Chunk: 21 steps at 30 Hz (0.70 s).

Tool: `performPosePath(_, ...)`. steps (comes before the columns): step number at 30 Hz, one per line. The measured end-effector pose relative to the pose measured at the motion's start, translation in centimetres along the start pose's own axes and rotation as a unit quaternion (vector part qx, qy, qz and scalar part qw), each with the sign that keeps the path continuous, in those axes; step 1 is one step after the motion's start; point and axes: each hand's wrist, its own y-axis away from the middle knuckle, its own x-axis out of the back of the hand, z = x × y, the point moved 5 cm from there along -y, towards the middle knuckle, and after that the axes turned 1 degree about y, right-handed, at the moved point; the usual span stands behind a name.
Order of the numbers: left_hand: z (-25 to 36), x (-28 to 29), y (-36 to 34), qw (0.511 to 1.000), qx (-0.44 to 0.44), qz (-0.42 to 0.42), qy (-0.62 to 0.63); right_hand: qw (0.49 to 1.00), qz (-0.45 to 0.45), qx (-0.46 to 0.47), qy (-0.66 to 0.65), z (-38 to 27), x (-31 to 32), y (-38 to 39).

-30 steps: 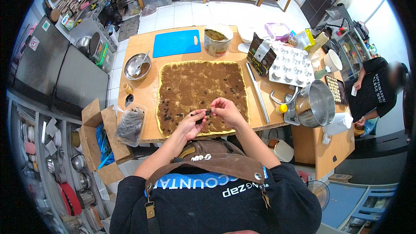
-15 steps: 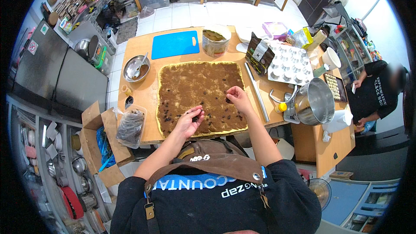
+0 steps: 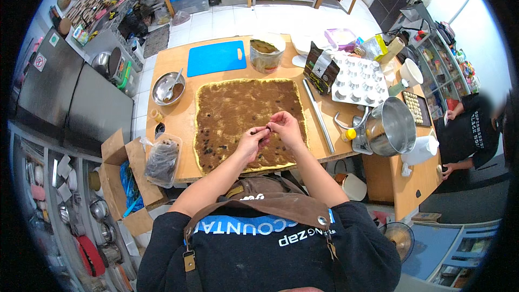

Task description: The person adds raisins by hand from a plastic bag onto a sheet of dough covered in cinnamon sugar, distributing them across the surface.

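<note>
A rectangular sheet of rolled-out dough [image 3: 232, 97] lies on the table, coated with a brown spread or powder inside a pale yellow edge. Dark raisins [image 3: 207, 150] are scattered over its nearer part. My left hand [image 3: 254, 143] is above the sheet's near middle, fingers curled around raisins that are mostly hidden. Against its fingertips my right hand [image 3: 287, 130] makes a pinch, with a small dark bit showing where they meet. Left of the dough stands a clear plastic tub [image 3: 172, 161] with a bag of dark raisins in it.
Behind the dough are a blue cutting board [image 3: 216, 58] and a tall tub [image 3: 266, 57]. A steel bowl with a spoon [image 3: 168, 87] stands left. To the right are a metal rod [image 3: 319, 116], a muffin tray [image 3: 359, 81] and a mixing bowl [image 3: 390, 125]. Another person [image 3: 470, 130] stands far right.
My right hand has moved left and my left hand right and up, so their fingertips now meet over the dough. The other person's lower hand has shifted slightly.
</note>
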Motion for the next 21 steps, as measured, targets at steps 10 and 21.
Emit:
performPosePath(10, 0.0, 0.5, -0.5, 0.995, 0.015, -0.047, 0.088, 0.905, 0.035, -0.181, -0.384, 4.4, 1.9, 0.1)
performPosePath(21, 3.4, 8.0, -4.7, 0.994, -0.056, 0.092, 0.012, 0.992, 0.021, -0.019, 0.126, 6.0, 4.0, -2.7)
